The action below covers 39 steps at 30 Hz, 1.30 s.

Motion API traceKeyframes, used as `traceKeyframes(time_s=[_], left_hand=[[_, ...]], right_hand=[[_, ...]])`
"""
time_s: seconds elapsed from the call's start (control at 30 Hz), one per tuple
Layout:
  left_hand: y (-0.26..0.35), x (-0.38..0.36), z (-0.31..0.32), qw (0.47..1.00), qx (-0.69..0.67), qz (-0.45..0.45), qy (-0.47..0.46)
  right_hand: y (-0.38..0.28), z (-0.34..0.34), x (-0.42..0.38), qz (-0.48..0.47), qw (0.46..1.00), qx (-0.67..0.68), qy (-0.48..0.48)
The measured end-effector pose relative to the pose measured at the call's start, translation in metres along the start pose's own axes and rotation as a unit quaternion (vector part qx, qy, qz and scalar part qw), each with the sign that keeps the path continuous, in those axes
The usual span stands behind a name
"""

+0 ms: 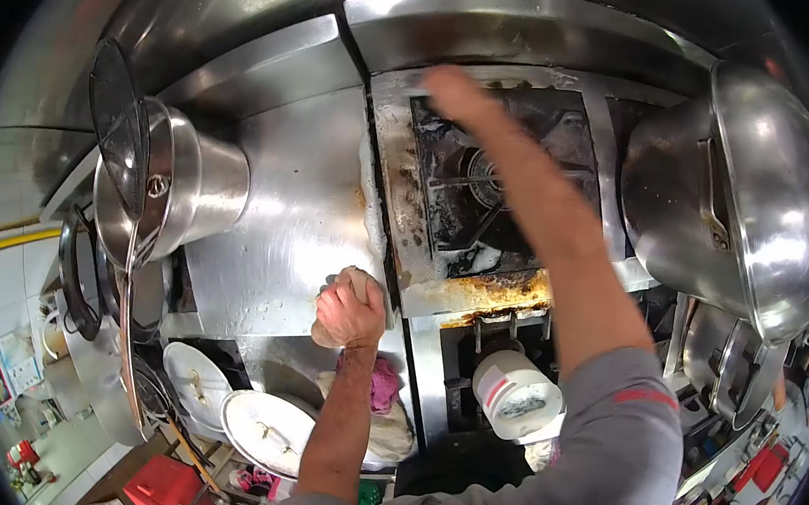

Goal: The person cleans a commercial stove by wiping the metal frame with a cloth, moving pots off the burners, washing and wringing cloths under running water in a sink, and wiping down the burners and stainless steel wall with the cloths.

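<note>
**Me:** Scrubbing step, judged from the pictures. My left hand (350,307) is clenched around a pale cloth wad (357,284), pressed on the steel tabletop (282,223) just beside the near-left corner of the burner well (496,193). Soapy film shows on the steel along that edge.

**Colleague:** And the right?

**Me:** Right hand (457,94) is stretched to the far rim of the burner well. It is blurred; I cannot tell whether it grips or only braces there.

**Colleague:** What does the next move call for?

**Me:** Probably firm strokes along the crusted orange-brown front lip (492,294), which looks the dirtiest part. Weight on the wad, right arm steadying.

**Colleague:** Obstacles?

**Me:** Large lidded pot (737,195) sits right of the well, a steel bowl (179,185) left. Both lie well apart from the wad.
</note>
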<state>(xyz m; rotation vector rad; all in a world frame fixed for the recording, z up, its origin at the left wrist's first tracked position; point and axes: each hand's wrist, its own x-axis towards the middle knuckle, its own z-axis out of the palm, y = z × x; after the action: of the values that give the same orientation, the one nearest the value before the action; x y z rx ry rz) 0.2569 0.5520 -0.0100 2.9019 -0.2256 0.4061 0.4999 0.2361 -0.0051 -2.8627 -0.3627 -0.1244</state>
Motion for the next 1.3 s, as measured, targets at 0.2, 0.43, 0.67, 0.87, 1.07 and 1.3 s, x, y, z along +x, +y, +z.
traceKeyframes(time_s=[0.2, 0.43, 0.67, 0.87, 1.07, 1.3], left_hand=[[-0.004, 0.001, 0.001, 1.000, 0.010, -0.009, 0.010], [-0.002, -0.003, -0.004, 0.999, -0.006, -0.036, 0.021], [-0.002, 0.004, 0.000, 0.999, -0.019, -0.040, 0.019], [-0.003, -0.006, -0.004, 0.999, 0.000, -0.039, -0.003], [-0.004, 0.002, 0.003, 0.998, -0.025, -0.024, 0.049], [-0.006, -0.005, -0.004, 0.999, -0.020, -0.034, -0.009]], right_hand=[[-0.168, 0.013, -0.059, 0.071, 0.996, -0.044, 0.032], [-0.174, 0.021, -0.086, 0.116, 0.991, -0.034, 0.049], [-0.182, 0.030, -0.100, 0.105, 0.993, -0.023, 0.055], [-0.163, 0.030, -0.081, 0.098, 0.991, -0.028, 0.082], [-0.165, 0.011, -0.055, 0.120, 0.992, -0.025, -0.012], [-0.197, 0.021, -0.068, 0.044, 0.999, 0.019, 0.008]])
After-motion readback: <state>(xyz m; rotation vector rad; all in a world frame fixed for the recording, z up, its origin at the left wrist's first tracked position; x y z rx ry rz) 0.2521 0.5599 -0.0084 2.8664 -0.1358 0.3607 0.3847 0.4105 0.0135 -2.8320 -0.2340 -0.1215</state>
